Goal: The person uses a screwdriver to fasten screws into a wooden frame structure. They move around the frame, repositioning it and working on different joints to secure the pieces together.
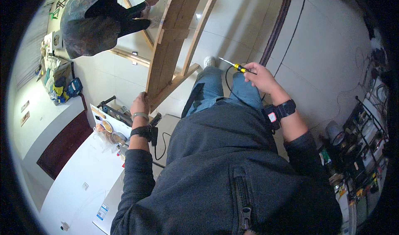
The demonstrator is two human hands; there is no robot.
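Note:
My right hand (pixel 262 78) is closed round a screwdriver (pixel 240 67) with a yellow and black handle. Its metal shaft points left and away from me, above my thighs. At the near end of a wooden frame, my left hand (pixel 140 104) has its fingers closed on the corner of a wide brown plank (pixel 164 56). A narrower wooden bar (pixel 177 84) runs off from that corner to the right, and a slim slat (pixel 201 29) rises from it. The screwdriver is apart from the wood.
A person in dark clothes (pixel 97 25) bends by the frame at the far left, one hand reaching toward it. Bags (pixel 62 79) lie along the left wall. A white surface (pixel 79 168) stands at my left. Cluttered shelves (pixel 361 152) line the right; a dark cable (pixel 293 37) crosses the tiles.

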